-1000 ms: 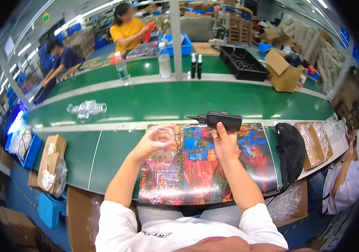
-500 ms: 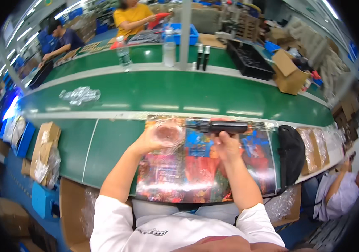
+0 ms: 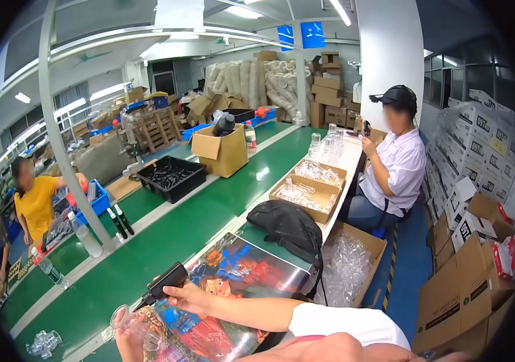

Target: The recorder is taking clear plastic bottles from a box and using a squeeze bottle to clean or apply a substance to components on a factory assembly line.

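Note:
My left hand [image 3: 128,342], low in the picture, is closed round a clear plastic cup-like part [image 3: 145,333] with a round rim. Just right of it, my right hand [image 3: 189,298] grips a black cylindrical device [image 3: 169,282]. The device's narrow tip points down and left, toward the clear part; whether they touch I cannot tell. Under both hands lies a glossy sheet with a colourful print [image 3: 263,271], spread over the green worktop.
A black bag [image 3: 287,223] rests past the sheet. Beyond it stand cardboard trays of clear parts [image 3: 306,208]. A black bin [image 3: 173,179], a carton [image 3: 220,151] and bottles [image 3: 86,235] line the green bench. A seated co-worker [image 3: 390,157] is at right.
My view has swung to the right and up, showing the co-worker and the far end of the bench. Both hands still hold the same things, now lower and further left in the picture.

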Motion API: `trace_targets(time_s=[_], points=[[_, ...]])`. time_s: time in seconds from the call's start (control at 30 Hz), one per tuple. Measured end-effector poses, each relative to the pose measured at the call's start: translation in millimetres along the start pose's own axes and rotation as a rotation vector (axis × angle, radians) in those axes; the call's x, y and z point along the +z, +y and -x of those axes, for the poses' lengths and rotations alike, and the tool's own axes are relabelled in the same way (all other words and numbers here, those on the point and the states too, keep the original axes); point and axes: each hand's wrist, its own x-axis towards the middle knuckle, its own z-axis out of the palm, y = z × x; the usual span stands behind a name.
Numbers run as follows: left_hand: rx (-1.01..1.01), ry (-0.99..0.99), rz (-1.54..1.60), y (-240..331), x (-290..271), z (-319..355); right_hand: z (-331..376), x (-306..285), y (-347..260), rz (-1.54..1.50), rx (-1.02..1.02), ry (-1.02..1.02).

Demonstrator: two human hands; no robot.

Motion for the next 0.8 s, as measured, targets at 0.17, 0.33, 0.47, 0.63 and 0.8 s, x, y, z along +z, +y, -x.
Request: trace_targets(time_s=[0.17,0.33,0.47,0.63,0.8], points=[[-0.026,0.077,-0.107,-11,-31,-7,-8,0,-3,-0.009,0.011,-0.013],[-0.161,0.345,0.123,-14,-32,-26,-9,-2,-9,0.070,-0.014,0.024],[-0.257,0.343,0.218,-13,-66,-20,-7,6,0,0.130,-0.035,0.028],[0.004,0.376,-0.115,5,2,2,0,19,2,0.337,-0.155,0.102],[0.086,0.265,-0.475,-12,6,-9,21,36,-31,0.388,-0.114,0.267]])
